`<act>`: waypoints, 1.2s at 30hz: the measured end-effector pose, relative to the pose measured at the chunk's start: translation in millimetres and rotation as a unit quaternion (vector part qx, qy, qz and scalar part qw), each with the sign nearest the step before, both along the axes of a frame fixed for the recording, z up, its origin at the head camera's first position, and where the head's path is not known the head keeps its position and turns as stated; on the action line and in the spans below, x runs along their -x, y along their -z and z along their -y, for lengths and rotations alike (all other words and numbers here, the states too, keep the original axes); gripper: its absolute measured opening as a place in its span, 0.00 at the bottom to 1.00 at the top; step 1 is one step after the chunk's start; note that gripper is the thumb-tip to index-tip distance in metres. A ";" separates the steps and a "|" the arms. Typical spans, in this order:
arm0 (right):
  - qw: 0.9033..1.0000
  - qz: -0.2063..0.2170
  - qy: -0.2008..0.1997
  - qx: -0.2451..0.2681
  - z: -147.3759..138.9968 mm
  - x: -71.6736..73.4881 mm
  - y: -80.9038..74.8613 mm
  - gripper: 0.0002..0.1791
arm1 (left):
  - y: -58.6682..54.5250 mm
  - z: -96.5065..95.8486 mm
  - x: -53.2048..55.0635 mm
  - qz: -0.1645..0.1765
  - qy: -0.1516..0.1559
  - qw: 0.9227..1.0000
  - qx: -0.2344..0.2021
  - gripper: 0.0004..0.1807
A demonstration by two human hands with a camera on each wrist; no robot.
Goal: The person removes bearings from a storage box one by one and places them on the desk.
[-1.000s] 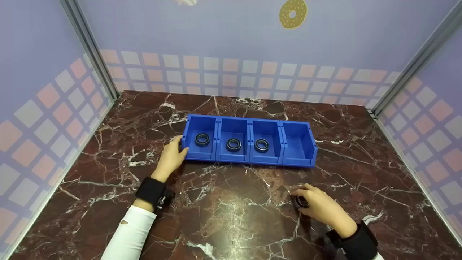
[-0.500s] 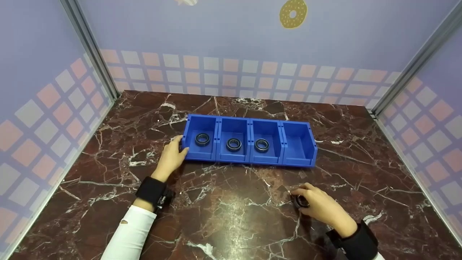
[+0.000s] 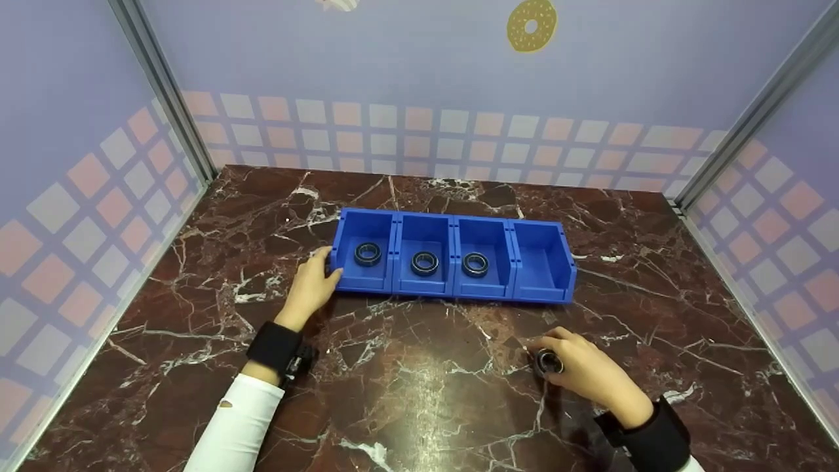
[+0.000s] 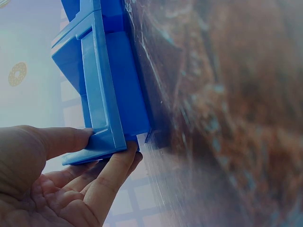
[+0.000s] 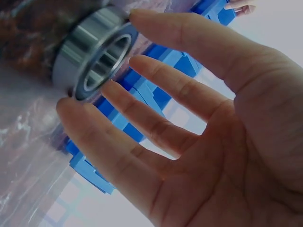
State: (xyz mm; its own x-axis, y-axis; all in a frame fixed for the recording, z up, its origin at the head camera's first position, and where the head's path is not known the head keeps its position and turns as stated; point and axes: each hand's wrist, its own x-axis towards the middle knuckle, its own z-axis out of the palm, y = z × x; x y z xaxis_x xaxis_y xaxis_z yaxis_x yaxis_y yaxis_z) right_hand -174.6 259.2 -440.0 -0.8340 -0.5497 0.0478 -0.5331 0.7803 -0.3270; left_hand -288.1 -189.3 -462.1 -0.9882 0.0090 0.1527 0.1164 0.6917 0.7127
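Note:
A row of joined blue storage bins (image 3: 482,292) stands on the marbled table. My left hand (image 3: 311,288) holds the leftmost bin's outer side; in the left wrist view the thumb (image 4: 66,140) lies on its front lip and the fingers reach under the side wall. My right hand (image 3: 586,370), in front of the row at the right, pinches a ball bearing (image 5: 90,49) by its rim between thumb and fingertip, its open bore facing the palm. The three left bins each contain one bearing: left (image 3: 368,263), second (image 3: 425,273) and third (image 3: 475,273).
The rightmost bin (image 3: 543,262) shows a bare floor. Dark red marbled table (image 3: 406,367) surrounds the row. Patterned lilac walls (image 3: 419,59) with metal corner posts (image 3: 164,85) enclose the back and both sides.
The right hand's fingers have shifted slightly, and more of the bearing's ring shows between them. My left hand and the bins have stayed in place.

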 end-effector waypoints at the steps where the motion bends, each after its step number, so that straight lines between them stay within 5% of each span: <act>1: 1.000 -0.001 -0.001 0.001 0.0 0.6 -1.3 0.25 | -0.1 0.0 -0.1 -0.001 0.000 1.000 0.000 0.27; 36: 0.996 -0.077 0.014 0.048 11.9 32.3 -31.2 0.25 | -0.4 -1.3 -2.0 -0.016 -0.004 1.000 -0.005 0.26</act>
State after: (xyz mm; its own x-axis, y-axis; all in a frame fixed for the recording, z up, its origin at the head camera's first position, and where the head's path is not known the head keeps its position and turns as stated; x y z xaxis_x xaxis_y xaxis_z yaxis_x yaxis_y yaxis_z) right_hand -206.9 247.3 -408.7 -0.8281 -0.5123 0.2278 -0.5605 0.7651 -0.3169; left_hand -286.1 -188.0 -461.7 -0.9830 -0.0012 0.1839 0.1330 0.6856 0.7157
